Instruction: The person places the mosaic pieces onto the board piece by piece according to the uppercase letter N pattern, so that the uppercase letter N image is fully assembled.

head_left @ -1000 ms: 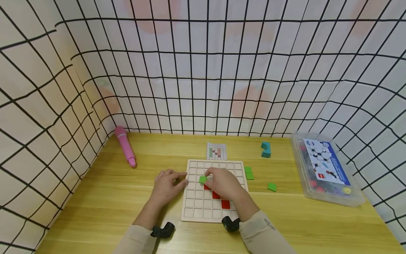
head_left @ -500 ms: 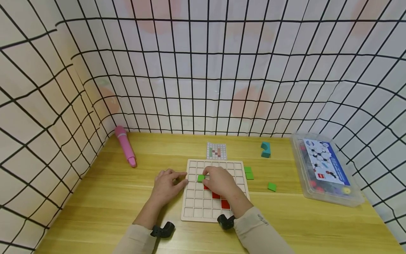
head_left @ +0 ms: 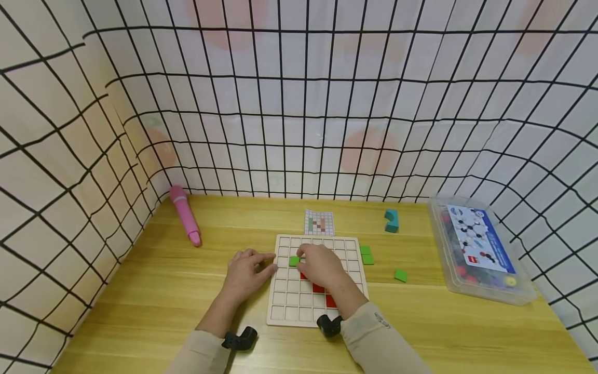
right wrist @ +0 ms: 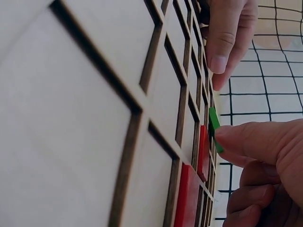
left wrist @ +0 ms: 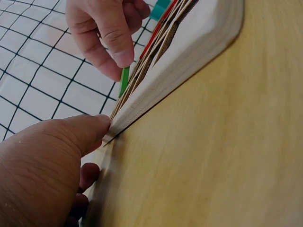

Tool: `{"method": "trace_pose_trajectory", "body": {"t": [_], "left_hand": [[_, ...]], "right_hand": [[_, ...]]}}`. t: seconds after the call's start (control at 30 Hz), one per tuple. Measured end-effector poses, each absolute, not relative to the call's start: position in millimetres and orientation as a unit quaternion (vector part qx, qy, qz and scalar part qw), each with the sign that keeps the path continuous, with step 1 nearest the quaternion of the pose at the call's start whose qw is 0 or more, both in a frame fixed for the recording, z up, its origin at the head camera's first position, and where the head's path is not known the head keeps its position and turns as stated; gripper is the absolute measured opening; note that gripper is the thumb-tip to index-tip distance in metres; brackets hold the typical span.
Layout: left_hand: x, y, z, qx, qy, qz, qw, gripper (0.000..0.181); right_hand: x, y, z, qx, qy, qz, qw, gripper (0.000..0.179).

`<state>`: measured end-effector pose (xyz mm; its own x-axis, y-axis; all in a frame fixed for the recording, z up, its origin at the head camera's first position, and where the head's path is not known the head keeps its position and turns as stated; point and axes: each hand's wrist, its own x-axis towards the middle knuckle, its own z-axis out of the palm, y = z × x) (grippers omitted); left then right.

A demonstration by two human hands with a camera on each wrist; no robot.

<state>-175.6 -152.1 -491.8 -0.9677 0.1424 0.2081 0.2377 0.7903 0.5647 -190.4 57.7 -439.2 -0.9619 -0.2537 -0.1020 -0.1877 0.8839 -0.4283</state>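
Observation:
A wooden grid board [head_left: 291, 314] lies on the table, with red tiles [head_left: 331, 301] in a diagonal run of its cells. My right hand [head_left: 322, 266] is over the board and pinches a green square tile [head_left: 294, 262] between thumb and index finger. Seen from the right wrist, that green tile [right wrist: 215, 127] stands tilted at the grid, just past a red tile [right wrist: 188, 194]. My left hand [head_left: 247, 274] rests on the table, thumb and index fingertips touching the board's left edge. In the left wrist view its fingertip meets the board's pale side [left wrist: 156, 90].
Two green tiles [head_left: 367, 255] lie against the board's right side, another green tile [head_left: 401, 275] farther right. Behind the board is a printed grid card [head_left: 320, 223]. A teal arch block [head_left: 392, 221], a clear plastic box [head_left: 486, 254] and a pink microphone [head_left: 185, 215] stand around. Black wire mesh [head_left: 303, 114] encloses the table.
My right hand has shifted slightly left and away from me, carrying the green tile to a cell nearer the board's left side. The left hand has stayed at the edge.

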Motion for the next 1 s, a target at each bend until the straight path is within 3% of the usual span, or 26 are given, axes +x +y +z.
{"method": "trace_pose_trajectory", "body": {"t": [0.4, 1.0], "left_hand": [[-176.0, -150.9, -491.1, -0.092, -0.944, -0.310, 0.069, 0.030], [-174.6, -150.0, -490.3, -0.092, -0.941, -0.318, 0.071, 0.031]], "right_hand": [[-186.3, 68.0, -430.3, -0.107, 0.962, -0.233, 0.089, 0.031], [-168.2, 125.9, -426.4, -0.043, 0.941, -0.326, 0.077, 0.036]]}}
